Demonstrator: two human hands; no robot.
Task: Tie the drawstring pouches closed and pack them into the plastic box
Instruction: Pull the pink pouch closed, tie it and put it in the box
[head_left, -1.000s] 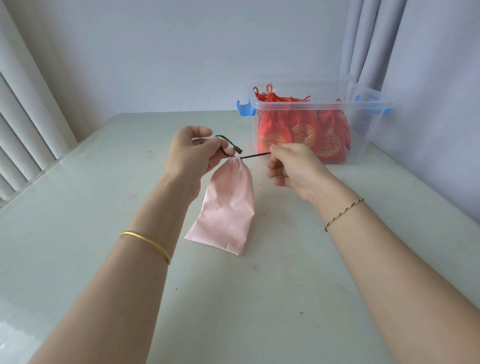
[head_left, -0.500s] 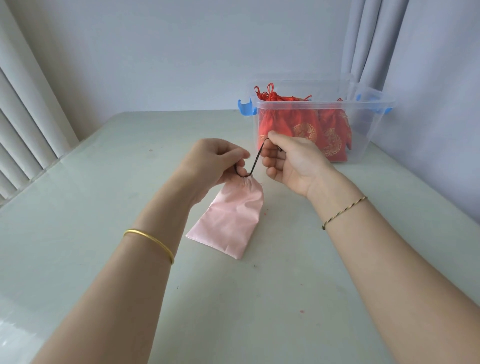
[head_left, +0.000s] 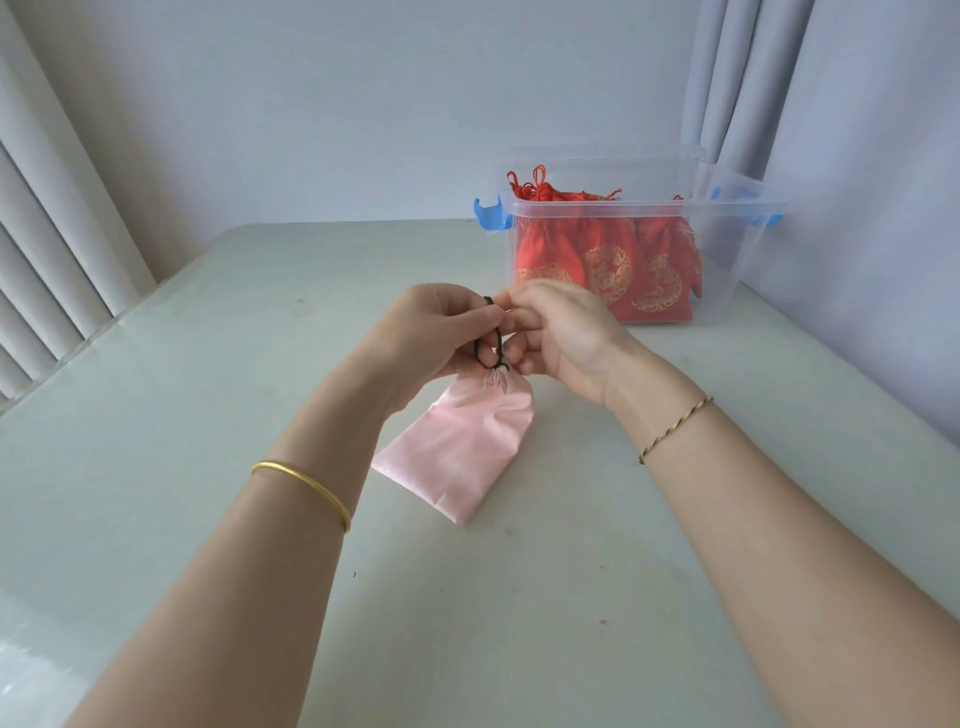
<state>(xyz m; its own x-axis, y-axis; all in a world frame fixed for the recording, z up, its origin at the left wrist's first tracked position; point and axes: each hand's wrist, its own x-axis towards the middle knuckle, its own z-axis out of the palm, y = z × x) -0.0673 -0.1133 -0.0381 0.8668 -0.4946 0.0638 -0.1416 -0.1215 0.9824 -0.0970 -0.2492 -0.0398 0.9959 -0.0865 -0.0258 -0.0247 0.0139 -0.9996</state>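
With your left hand (head_left: 441, 332) and right hand (head_left: 563, 340) both pinching the black cord (head_left: 491, 354) above the pink pouch (head_left: 465, 449), which rests on the surface (head_left: 208, 374) (plastic box (head_left: 644, 209) waits at one o'clock), a slack loop could slip your fingers (head_left: 475, 316) and undo the knot.
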